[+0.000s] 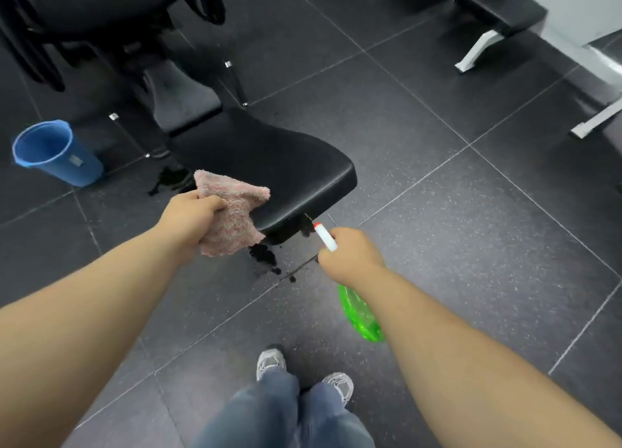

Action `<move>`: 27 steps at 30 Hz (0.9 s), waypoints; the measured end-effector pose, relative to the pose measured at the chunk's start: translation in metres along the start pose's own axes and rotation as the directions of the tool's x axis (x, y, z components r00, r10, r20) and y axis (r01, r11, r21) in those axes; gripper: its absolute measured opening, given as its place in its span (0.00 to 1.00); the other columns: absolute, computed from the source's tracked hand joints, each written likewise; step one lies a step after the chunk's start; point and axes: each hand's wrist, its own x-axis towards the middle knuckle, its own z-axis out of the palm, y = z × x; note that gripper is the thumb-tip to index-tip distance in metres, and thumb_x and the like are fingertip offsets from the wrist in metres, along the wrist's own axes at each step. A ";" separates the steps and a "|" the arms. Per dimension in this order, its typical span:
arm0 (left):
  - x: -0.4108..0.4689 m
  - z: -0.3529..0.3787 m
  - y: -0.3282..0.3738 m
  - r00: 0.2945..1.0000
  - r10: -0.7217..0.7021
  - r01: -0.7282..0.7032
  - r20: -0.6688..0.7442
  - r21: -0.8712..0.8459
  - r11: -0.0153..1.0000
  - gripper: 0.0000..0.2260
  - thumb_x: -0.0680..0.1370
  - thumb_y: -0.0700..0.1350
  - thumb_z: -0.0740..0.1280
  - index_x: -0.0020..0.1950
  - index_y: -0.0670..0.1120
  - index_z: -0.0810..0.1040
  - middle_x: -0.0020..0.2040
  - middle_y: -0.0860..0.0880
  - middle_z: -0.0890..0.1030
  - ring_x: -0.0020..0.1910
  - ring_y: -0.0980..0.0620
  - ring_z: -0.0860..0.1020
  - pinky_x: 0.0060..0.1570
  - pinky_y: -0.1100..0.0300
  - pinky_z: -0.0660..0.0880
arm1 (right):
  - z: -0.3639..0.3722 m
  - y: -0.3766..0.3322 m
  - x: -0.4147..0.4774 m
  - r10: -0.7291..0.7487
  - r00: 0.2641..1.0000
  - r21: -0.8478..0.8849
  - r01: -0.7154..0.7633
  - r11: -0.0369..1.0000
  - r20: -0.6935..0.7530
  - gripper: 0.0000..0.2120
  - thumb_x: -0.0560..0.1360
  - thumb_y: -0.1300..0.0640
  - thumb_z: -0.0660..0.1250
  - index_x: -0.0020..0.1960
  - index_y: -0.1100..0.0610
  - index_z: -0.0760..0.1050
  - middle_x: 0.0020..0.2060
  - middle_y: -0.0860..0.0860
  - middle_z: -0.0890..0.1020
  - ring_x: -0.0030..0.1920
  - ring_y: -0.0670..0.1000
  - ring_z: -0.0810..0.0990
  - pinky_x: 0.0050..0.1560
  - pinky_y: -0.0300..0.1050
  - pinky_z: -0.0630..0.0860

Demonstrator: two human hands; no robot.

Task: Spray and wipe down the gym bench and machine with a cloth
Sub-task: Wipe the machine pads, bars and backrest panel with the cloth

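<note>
**Nozzle at the seat's near corner, cloth at the ready**

I have the left hand [190, 217] clenched on a bunched pink cloth [232, 212], held at the near left edge of the black bench seat [269, 164]. I cannot tell whether the cloth rests on the pad or hangs just over it. The right hand [350, 257] is wrapped round the neck of the green spray bottle [361, 313]. Its white nozzle [324, 237] points up at the seat's near corner, very close to it. The machine [101, 26] stands behind the seat, dark and partly out of frame.

My read is that this is the spray step on the seat. To do it well, I would lift the nozzle above the pad rather than fire into its edge (the dark wet patches [266, 255] on the floor under that corner suggest run-off). I would mist the top lightly and keep the cloth out of the spray line. Then I would wipe in long overlapping passes from the far end toward me, finishing along the rim. The blue bucket [57, 154] sits on the floor, well off to the left.
</note>
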 end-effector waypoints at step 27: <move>-0.107 0.162 -0.119 0.945 -0.249 0.210 -0.211 -0.192 0.959 0.07 0.78 0.38 0.63 0.49 0.45 0.81 0.47 0.45 0.84 0.45 0.46 0.82 0.43 0.55 0.78 | -0.026 0.158 0.037 -0.387 0.921 0.070 0.388 0.919 -0.030 0.09 0.74 0.42 0.70 0.45 0.46 0.76 0.35 0.45 0.76 0.42 0.52 0.75 0.39 0.46 0.68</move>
